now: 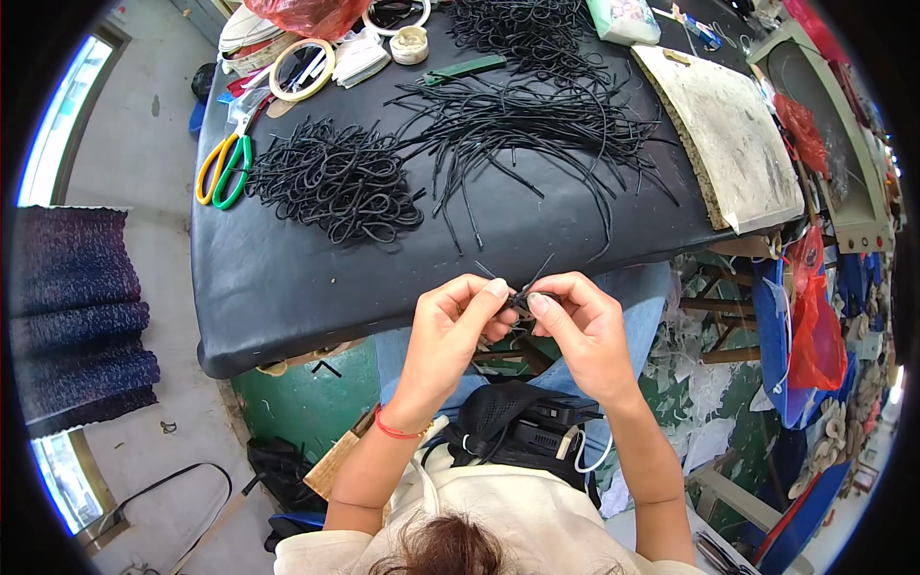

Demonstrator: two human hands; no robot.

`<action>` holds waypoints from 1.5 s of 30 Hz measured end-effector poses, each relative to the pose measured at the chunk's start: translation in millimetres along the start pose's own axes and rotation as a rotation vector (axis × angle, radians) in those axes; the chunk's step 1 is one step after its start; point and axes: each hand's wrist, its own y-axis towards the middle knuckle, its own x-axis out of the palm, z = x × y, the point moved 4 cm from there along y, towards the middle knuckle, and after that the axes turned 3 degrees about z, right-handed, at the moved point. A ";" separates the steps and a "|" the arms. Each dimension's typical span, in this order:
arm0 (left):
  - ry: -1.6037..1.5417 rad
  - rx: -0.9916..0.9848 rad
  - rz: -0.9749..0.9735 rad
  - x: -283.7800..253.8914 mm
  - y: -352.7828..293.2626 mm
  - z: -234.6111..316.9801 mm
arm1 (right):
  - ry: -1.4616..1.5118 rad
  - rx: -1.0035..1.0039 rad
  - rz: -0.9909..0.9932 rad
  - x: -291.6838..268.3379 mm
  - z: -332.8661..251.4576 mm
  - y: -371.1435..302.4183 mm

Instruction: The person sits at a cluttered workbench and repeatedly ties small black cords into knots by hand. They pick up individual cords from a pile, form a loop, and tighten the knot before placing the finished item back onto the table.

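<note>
Both hands meet just off the near edge of the black-covered table [316, 287], pinching one thin black cord [518, 301] between them. My left hand [463, 311] grips it with thumb and forefinger. From the other side my right hand [578, 316] does the same, and the cord looks bunched or knotted there. Two thin ends stick up above the fingers. Beyond the hands lies a spread of loose straight black cords [537, 125]. To its left sits a heap of looped black cords [335, 182].
Scissors [226, 172] with yellow and green handles lie at the table's left. Tape rolls [303, 70], a small round tub [410, 45] and a green strip [465, 70] stand farther back. A stained board [728, 134] covers the right side. Another black cord pile [522, 29] lies at the back.
</note>
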 end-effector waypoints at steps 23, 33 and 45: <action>-0.032 -0.049 -0.103 -7.7 -7.5 12.8 | 0.106 0.113 -0.035 0.1 5.6 5.0; 0.099 0.092 -0.033 -0.5 -8.2 15.8 | 0.064 -0.036 -0.036 16.7 -7.2 5.9; 0.321 0.211 0.188 11.3 -18.4 18.6 | 0.119 0.044 -0.021 16.5 1.4 5.8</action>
